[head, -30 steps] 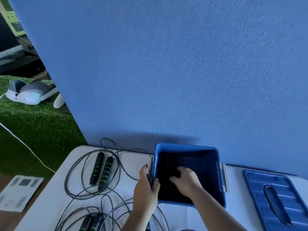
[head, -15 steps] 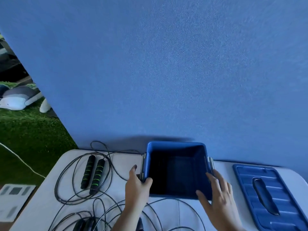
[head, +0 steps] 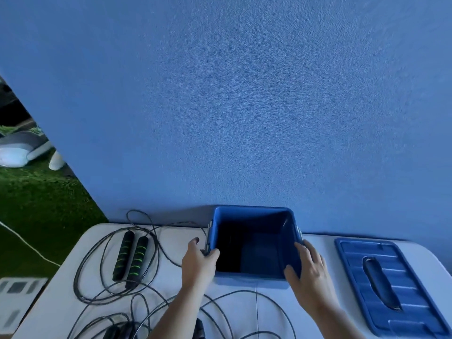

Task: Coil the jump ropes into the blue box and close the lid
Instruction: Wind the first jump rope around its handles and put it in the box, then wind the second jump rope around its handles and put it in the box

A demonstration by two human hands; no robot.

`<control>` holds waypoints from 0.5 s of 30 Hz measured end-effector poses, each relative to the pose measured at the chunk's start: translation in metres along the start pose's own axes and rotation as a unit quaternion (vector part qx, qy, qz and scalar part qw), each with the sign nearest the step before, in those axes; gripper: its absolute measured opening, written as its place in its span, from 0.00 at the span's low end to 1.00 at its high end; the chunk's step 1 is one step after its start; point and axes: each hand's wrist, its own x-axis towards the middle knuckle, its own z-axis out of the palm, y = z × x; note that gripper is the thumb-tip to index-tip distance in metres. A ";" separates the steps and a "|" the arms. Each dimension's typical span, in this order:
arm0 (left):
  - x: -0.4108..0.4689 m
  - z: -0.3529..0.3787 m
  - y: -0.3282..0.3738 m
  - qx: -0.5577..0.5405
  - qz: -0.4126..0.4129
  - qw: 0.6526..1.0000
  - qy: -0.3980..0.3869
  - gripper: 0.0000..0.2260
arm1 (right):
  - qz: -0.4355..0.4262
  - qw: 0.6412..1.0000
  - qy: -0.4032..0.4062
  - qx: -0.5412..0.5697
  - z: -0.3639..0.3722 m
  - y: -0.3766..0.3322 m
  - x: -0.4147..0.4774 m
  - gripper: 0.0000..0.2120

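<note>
While both hands hold the box (head: 254, 281), I judge the step as squaring it up before any rope goes in. Nearest me, at 6 o'clock of the box, thin black rope (head: 220, 305) lies in loose, springy-looking loops on the smooth white table (head: 171, 277). My left hand (head: 198, 263) grips the rim at 9 o'clock, thumb hooked inside, fingers outside by the metal latch (head: 208, 237). My right hand (head: 309, 267) clasps the near corner at 4 o'clock, thumb over the rim, fingers spread along the outer wall. The box is hard blue plastic, square, deep, apparently empty, upright just before the partition (head: 244, 106). I would keep it flat and off the loops, so nothing snags. At 3 o'clock lies the ribbed lid (head: 391, 285), apart. At 9 o'clock two foam handles (head: 129, 255), black with green rings, lie side by side. Behind stands the grainy blue partition.
</note>
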 end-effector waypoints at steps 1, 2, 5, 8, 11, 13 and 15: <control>-0.001 0.001 0.001 0.004 -0.003 1.000 0.001 0.31 | 0.001 1.000 -0.004 -0.002 -0.002 -0.001 0.001 0.29; -0.002 0.001 0.002 0.007 -0.005 1.000 0.003 0.31 | 0.002 1.000 -0.008 -0.005 -0.004 -0.002 0.002 0.30; -0.005 -0.002 0.005 0.020 -0.002 1.000 -0.002 0.31 | 0.002 1.000 -0.025 -0.011 -0.011 -0.006 0.003 0.30; -0.009 -0.008 0.010 0.064 0.021 0.998 -0.021 0.31 | 0.005 0.998 -0.053 -0.020 -0.017 -0.014 0.004 0.31; -0.015 -0.014 0.014 0.108 0.046 0.993 -0.034 0.28 | 0.010 0.996 -0.081 -0.032 -0.025 -0.024 0.005 0.31; -0.022 -0.020 0.015 0.123 0.057 0.990 -0.033 0.28 | 0.007 0.995 -0.090 -0.039 -0.029 -0.033 0.005 0.32; -0.028 -0.026 0.014 0.132 0.063 0.989 -0.031 0.27 | -0.002 0.994 -0.094 -0.049 -0.032 -0.042 0.004 0.32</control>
